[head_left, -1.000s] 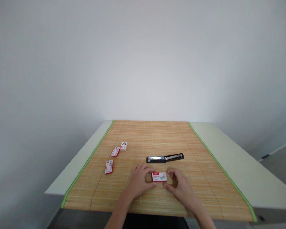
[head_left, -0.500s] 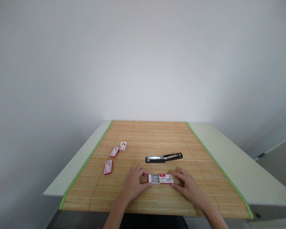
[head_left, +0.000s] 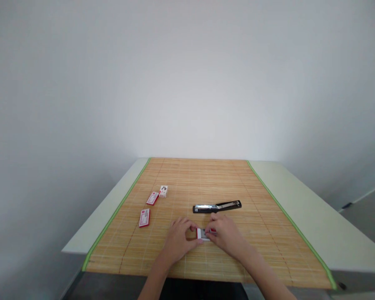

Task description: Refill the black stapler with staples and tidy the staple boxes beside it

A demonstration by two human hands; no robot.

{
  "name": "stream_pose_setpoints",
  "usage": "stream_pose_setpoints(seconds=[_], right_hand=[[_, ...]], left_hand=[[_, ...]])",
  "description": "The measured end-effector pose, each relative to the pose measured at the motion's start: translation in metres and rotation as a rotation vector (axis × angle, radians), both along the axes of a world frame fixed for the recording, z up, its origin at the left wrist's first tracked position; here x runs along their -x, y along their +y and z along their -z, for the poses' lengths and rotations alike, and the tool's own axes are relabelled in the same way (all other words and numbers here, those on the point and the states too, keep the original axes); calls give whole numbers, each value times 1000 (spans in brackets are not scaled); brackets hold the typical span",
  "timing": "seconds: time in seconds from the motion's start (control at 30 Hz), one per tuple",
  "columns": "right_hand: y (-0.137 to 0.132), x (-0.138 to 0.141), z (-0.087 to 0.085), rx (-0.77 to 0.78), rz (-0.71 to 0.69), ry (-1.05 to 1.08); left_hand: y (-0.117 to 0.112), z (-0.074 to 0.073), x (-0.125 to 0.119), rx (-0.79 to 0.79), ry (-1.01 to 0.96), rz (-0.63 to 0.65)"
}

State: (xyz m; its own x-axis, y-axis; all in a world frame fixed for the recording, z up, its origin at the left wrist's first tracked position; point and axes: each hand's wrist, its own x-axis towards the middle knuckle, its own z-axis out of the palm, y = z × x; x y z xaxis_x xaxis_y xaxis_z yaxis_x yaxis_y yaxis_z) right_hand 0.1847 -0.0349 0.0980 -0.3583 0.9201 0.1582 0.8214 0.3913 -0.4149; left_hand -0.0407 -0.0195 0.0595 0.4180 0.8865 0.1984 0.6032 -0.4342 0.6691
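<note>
My right hand (head_left: 222,233) covers right part of small box (head_left: 199,234) — can't tell whether it pinches anything. Contents of tray (head_left: 203,233) too small to make out. Both my forearms (head_left: 158,273) cut off at bottom edge. Fine print on two red-and-white boxes (head_left: 144,218) too tiny to read. White table's (head_left: 340,243) right front corner — outside view.

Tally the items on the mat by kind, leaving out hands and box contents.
Stapler: 1
Flat boxes: 3 (two on the left, one open box with the left hand and right hand on it)
Thicker white box: 1
Total: 5
</note>
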Motion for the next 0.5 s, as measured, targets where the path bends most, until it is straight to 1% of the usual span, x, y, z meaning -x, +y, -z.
stream_pose_setpoints(seconds=[0.1,0.2,0.3,0.37,0.5], right_hand=[[10,12,-2,-15,-66,-112],[12,16,-5,-12,-95,-83],[6,8,-7,39,-29,106],[-1,-4,-3,103,29,267],[-16,-30,17,193,148,507]], left_hand=[[-1,-1,0,-7,-5,6],[-1,-1,0,-6,-3,-4],[0,1,-1,3,-2,-10],[1,2,0,3,-5,-5],[2,4,0,0,-10,-3]])
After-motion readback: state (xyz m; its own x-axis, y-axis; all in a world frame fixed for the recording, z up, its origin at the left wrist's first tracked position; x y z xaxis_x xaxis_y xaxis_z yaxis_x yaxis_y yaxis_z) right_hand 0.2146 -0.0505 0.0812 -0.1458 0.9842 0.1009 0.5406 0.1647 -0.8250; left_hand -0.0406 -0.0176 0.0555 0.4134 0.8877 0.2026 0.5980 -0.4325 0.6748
